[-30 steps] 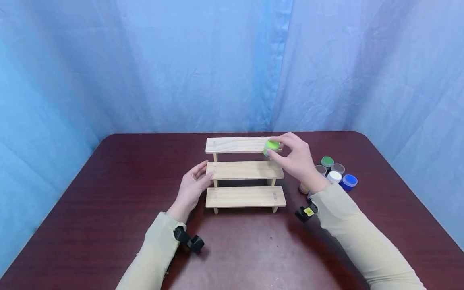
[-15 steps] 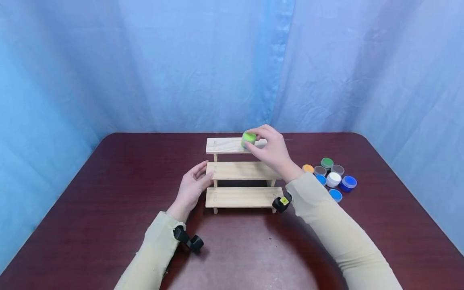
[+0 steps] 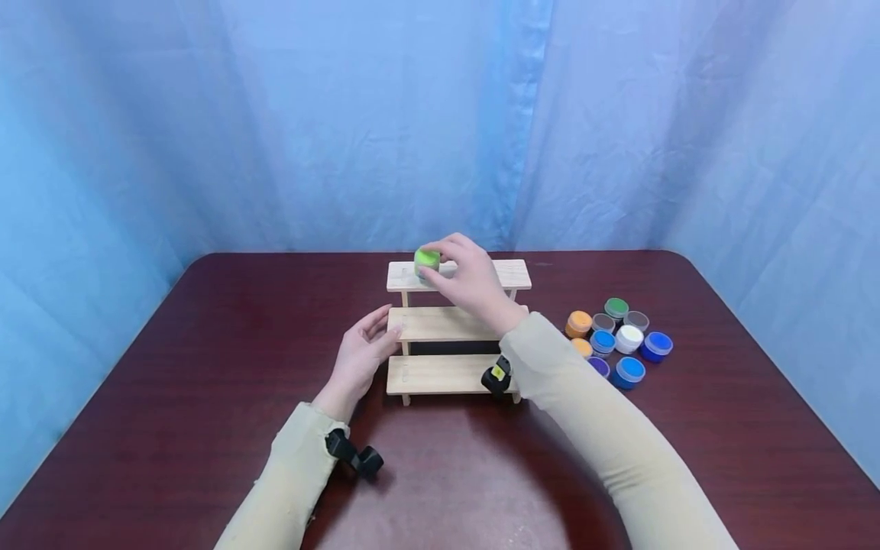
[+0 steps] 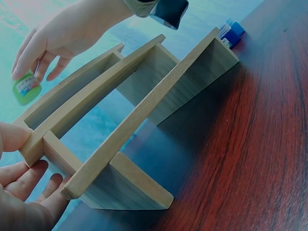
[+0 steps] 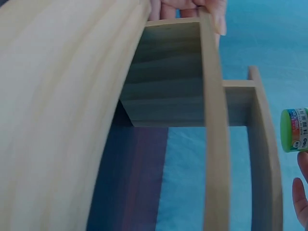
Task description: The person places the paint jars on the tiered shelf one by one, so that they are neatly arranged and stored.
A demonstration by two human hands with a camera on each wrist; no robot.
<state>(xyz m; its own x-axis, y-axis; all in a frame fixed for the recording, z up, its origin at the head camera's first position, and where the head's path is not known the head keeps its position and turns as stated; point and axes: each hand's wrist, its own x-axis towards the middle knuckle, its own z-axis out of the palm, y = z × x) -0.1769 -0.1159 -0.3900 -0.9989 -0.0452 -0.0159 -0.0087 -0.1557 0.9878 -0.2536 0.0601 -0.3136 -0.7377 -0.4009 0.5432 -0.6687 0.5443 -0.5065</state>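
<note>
Left wrist: jars (image 4: 233, 36), probably, behind stand (image 4: 147, 85).

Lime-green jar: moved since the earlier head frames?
Yes. Held in the right hand, the lime-green jar has gone left in the head view, from the top shelf's right end to near its left end.

The head view is bright and fairly even, with a cool blue cast from the curtain (image 3: 344, 130), palest at far left. Soft shadows lie beneath the left sleeve (image 3: 285, 466) and right sleeve (image 3: 591, 412), and a pale glare whitens the near middle of the surface (image 3: 172, 397). The left wrist view washes out in cyan haze at upper left; the right wrist view is dimmer, its closest shelf board (image 5: 62, 110) soft.
</note>
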